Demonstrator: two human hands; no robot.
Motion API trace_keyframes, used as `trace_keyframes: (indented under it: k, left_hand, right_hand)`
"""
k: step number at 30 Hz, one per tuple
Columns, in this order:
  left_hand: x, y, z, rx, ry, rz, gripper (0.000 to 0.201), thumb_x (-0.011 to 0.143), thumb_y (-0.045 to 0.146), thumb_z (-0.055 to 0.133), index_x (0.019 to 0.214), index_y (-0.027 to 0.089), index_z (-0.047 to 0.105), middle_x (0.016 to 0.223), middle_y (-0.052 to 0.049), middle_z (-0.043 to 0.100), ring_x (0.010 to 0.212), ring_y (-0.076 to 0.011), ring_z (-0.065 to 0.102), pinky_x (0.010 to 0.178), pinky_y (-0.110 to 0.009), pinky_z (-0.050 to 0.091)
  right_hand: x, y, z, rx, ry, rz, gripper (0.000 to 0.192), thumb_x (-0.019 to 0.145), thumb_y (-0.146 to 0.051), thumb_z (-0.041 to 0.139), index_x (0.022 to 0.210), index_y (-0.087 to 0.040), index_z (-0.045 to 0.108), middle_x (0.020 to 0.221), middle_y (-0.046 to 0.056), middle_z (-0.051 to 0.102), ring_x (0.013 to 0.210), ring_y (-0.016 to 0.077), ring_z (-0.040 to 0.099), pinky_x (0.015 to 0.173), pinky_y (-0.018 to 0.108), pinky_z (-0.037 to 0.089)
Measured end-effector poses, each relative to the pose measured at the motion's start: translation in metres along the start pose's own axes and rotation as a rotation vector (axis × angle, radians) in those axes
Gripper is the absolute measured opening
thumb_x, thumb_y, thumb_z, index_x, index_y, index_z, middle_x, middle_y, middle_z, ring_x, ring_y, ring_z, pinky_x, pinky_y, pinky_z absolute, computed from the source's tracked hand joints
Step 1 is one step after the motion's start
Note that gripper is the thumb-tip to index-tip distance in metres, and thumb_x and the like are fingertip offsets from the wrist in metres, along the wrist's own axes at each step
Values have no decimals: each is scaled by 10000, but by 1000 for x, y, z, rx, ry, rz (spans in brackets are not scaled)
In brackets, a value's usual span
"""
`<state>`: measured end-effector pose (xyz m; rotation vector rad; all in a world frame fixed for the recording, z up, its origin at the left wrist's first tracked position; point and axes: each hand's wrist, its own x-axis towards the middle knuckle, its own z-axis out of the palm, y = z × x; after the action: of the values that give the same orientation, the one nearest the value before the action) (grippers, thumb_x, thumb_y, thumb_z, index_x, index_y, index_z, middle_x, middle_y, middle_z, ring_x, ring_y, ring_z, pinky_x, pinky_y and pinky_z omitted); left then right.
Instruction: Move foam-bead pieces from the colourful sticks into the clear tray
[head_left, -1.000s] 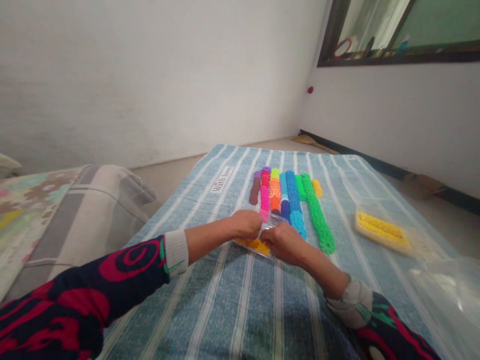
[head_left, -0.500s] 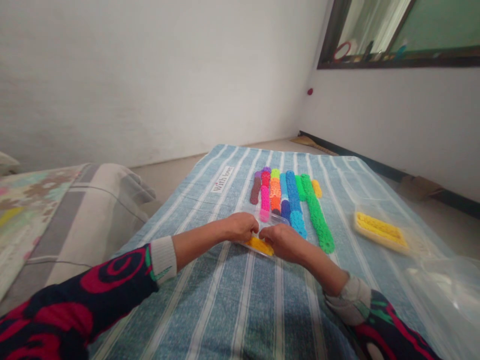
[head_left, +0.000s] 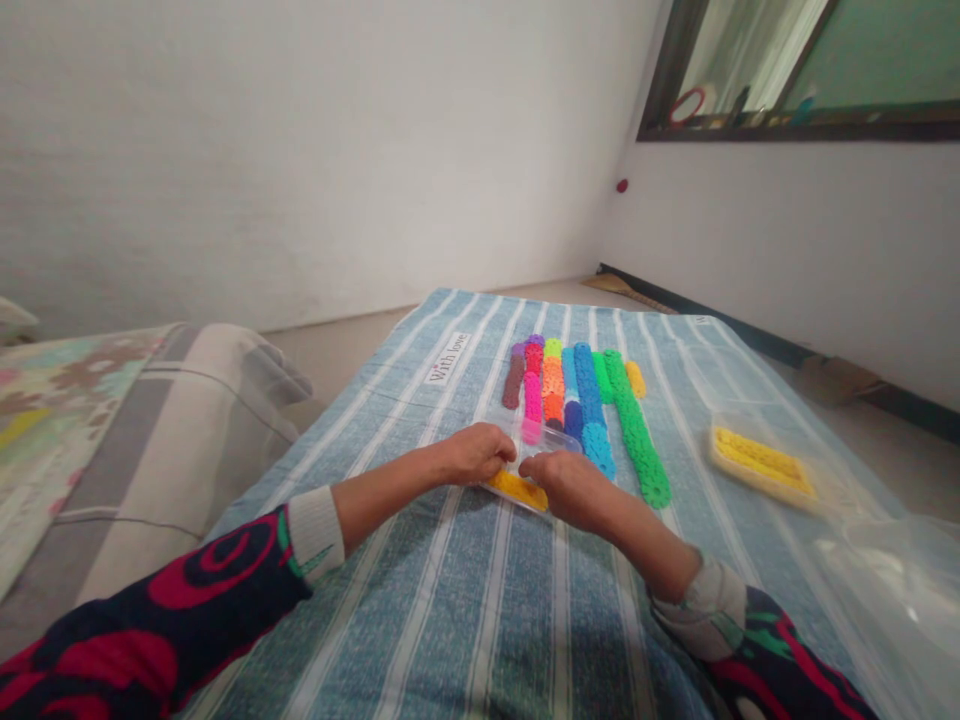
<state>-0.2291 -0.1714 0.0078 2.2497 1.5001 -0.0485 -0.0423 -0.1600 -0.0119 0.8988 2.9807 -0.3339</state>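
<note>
left hand: curled shut, pinching the left edge of a clear packet
right hand: curled shut, gripping the packet's right edge, wrist low on the cloth
clear packet: flat on the striped cloth between both hands, just near the coloured rows; yellow pieces show through at its near end
packet mouth: probably at the far end between the thumbs; hidden by the fingers, can't tell if open or sealed
coloured rows: purple, pink, orange, blue and green strips side by side, just beyond the packet, touching or nearly so
second packet: yellow contents, well apart to the right
plastic bag: clear, at far right edge of the cloth
how to do it well: keep both pinches close together near the mouth, pull evenly apart, hold the packet low and level so the yellow pieces don't spill; keep knuckles off the coloured rows so they stay lined up
risk: a jerky pull could scatter pieces or knock the pink strip
</note>
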Motion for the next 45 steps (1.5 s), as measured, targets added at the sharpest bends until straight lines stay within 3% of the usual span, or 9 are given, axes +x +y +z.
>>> trace_keyframes:
  k: [7, 13, 19, 24, 27, 30, 32, 36, 45]
  left_hand:
    - [-10, -18, -12, -132, 241, -61, 303, 817, 172, 440, 942, 166, 715, 903, 2, 744, 860, -119, 656, 793, -187, 460]
    - [-18, -45, 3, -506, 743, -291, 304, 723, 371, 573, 898, 183, 735, 912, -17, 763, 840, -192, 688, 792, -280, 531]
    - [-11, -62, 21, -696, 883, -360, 404, 668, 454, 635, 919, 154, 733, 882, -68, 768, 831, -234, 697, 769, -348, 554]
    - [2, -70, 26, -1070, 966, -493, 367, 570, 426, 705, 831, 169, 723, 778, -48, 754, 790, -213, 696, 659, -287, 547]
    - [4, -73, 29, -1151, 1018, -556, 358, 552, 413, 711, 813, 169, 713, 752, -41, 745, 751, -187, 685, 633, -263, 536]
    - [2, -77, 33, -1205, 1035, -590, 339, 549, 410, 712, 793, 174, 704, 719, -28, 737, 704, -170, 674, 654, -268, 542]
    - [1, -78, 34, -1193, 1019, -594, 331, 549, 415, 711, 784, 182, 706, 713, -20, 739, 692, -168, 670, 682, -277, 547]
    - [0, -83, 37, -1088, 960, -611, 341, 547, 457, 701, 774, 203, 716, 705, -11, 746, 668, -181, 662, 694, -300, 548]
    - [-4, -84, 33, -927, 864, -636, 382, 549, 541, 645, 760, 233, 724, 714, -11, 760, 671, -210, 662, 706, -321, 540]
  right_hand:
    - [-1, 8, 6, 49, 46, -1, 295, 837, -14, 465, 960, -164, 688, 893, 92, 740, 808, 201, 680, 656, 263, 402]
    - [-3, 20, 8, 186, 235, -13, 231, 889, -68, 484, 951, -159, 686, 930, 85, 732, 854, 183, 673, 717, 252, 440]
    - [-10, 26, 1, 221, 389, -21, 169, 901, -119, 520, 879, -171, 680, 865, 59, 720, 800, 173, 664, 695, 247, 443]
    - [-18, 53, -11, 217, 481, 53, 175, 897, -145, 530, 951, -194, 689, 927, 53, 732, 855, 175, 675, 758, 258, 462]
    - [-24, 92, -24, 157, 487, 224, 218, 878, -156, 545, 1032, -195, 695, 968, 61, 736, 882, 188, 674, 786, 280, 466]
    - [-26, 143, -34, 45, 406, 424, 271, 835, -137, 566, 1067, -181, 700, 1032, 76, 729, 914, 197, 661, 827, 291, 460]
    - [-23, 176, -36, -17, 335, 554, 347, 799, -112, 579, 1122, -183, 685, 1123, 75, 711, 959, 195, 650, 870, 285, 447]
    - [-11, 223, -28, -48, 293, 635, 415, 757, -81, 591, 1156, -153, 677, 1126, 114, 707, 1000, 229, 643, 864, 301, 446]
    - [17, 263, -13, -49, 218, 659, 549, 746, -251, 708, 1286, -219, 614, 1102, 86, 704, 963, 228, 650, 773, 276, 441]
